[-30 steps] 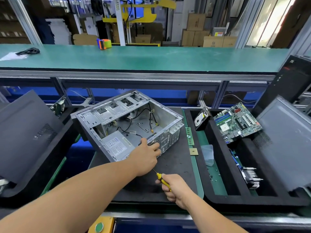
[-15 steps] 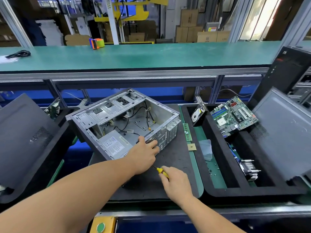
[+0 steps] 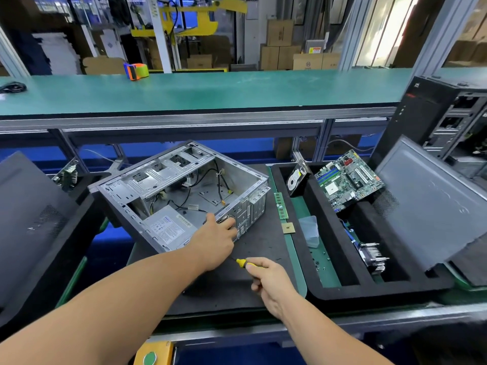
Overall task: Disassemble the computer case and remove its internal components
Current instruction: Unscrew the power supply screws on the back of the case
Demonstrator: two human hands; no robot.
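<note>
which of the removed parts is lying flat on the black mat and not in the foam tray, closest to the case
The green RAM stick, lying flat on the mat just right of the computer case. The small square CPU chip lies farther forward; the motherboard and hard drive lean in the foam tray.

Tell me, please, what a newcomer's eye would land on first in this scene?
Probably the opened computer case lying at the centre of the dark mat, its power supply still inside. The left hand grips its rear edge while the right hand holds a yellow screwdriver. To the right, a green motherboard leans in a black foam tray.
</note>
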